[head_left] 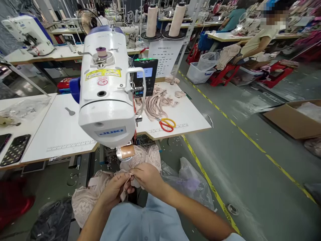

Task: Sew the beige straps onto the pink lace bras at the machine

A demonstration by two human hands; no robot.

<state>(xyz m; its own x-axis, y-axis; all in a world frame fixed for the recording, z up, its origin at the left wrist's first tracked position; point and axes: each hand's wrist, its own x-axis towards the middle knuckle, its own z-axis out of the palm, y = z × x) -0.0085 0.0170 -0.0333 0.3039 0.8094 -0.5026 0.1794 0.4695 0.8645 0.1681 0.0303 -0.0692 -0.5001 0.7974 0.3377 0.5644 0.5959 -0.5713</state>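
Both of my hands meet just below the head of a white sewing machine (106, 90). My left hand (117, 184) is closed in a pinch on a beige lace bra (84, 202), one part of which hangs to the left. Opposite it, my right hand (147, 177) pinches the same fabric, fingertips nearly touching those of the left. Another lace cup (147, 155) of the beige garment lies behind my right hand, beside the machine's needle area. A short beige strip (124, 192) dangles under my left fingers. The exact spot between the fingertips is partly hidden.
On the white table, scissors (167, 124) with red and yellow handles lie by a pile of beige straps (157, 102). A control panel (145, 77) and thread cones (151, 21) stand behind. Phones (15, 150) lie at left. A plastic bag (190, 184) is on the floor. Another person (263, 36) sits at right.
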